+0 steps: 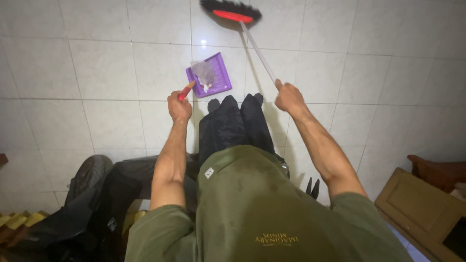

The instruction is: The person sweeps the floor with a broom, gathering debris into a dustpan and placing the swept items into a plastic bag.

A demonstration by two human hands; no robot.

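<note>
dustpan (209, 75), purple and flat on the white tiled floor (97, 73) just ahead of the feet, carried a crumpled clear plastic bag (203, 71). left hand (179, 106) kept a closed grip on its red handle (186, 90), steadying it. right hand (289, 97) gripped the pale broom stick (258, 52), its red-and-black head (232, 11) resting beyond the pan. a tan wooden panel (420, 204) lay at the right.

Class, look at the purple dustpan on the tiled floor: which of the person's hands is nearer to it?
Left. The left hand grips the dustpan's red handle; the right hand holds the broom stick, off to its right.
</note>
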